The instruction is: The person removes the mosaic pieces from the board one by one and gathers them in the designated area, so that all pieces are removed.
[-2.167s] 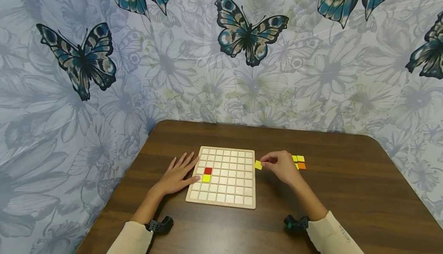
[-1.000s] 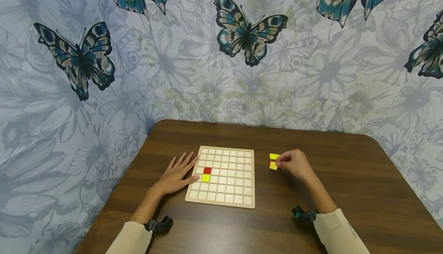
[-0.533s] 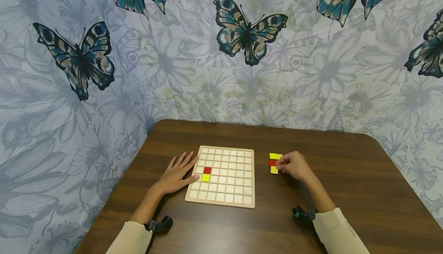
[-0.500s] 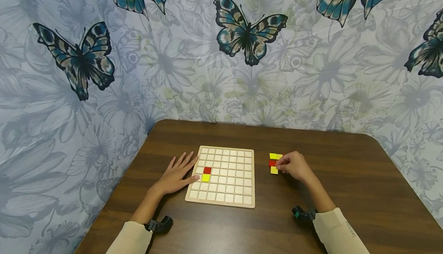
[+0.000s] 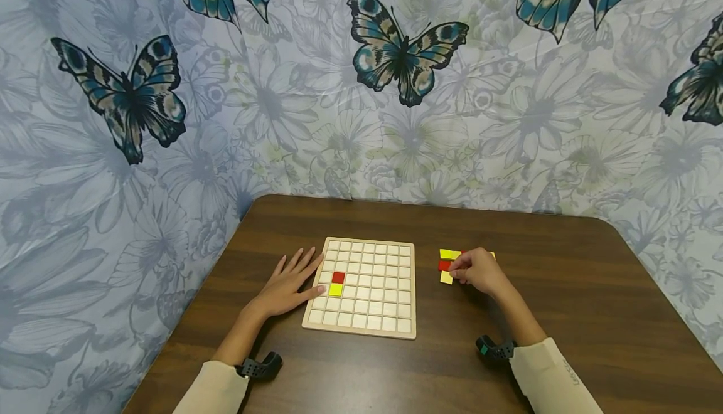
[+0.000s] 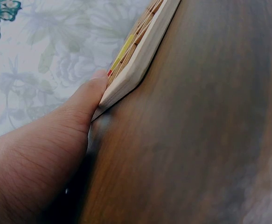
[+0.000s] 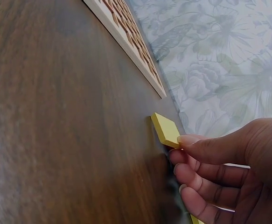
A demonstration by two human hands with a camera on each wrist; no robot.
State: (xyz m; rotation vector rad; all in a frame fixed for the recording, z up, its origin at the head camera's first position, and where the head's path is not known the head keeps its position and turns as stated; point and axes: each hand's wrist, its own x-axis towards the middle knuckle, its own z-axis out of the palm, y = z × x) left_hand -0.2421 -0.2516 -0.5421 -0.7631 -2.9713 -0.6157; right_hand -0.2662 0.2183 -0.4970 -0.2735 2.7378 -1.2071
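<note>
My left hand [image 5: 289, 285] rests spread on the left edge of a wooden grid board [image 5: 361, 334], its thumb [image 6: 94, 86] over the rim. On the board a red tile [image 5: 339, 278] sits directly above a yellow tile [image 5: 336, 290]; the other squares look pale. To the right of the board, my right hand [image 5: 479, 271] pinches a square yellow tile [image 7: 167, 129] by one corner between thumb and fingertips. In the head view this pinched tile [image 5: 446, 278] is just below a loose red tile [image 5: 444, 265].
Loose yellow tiles [image 5: 449, 254] lie beyond the red one, and my right hand covers part of the group. All of it is on a brown wooden table [image 5: 350, 376]. A butterfly-patterned cloth [image 5: 316, 119] hangs behind the table's far edge.
My right hand has drawn back from the board's right edge to the loose tiles, lowering the yellow tile beside the red one. The tile is now turned slightly. My left hand has stayed put.
</note>
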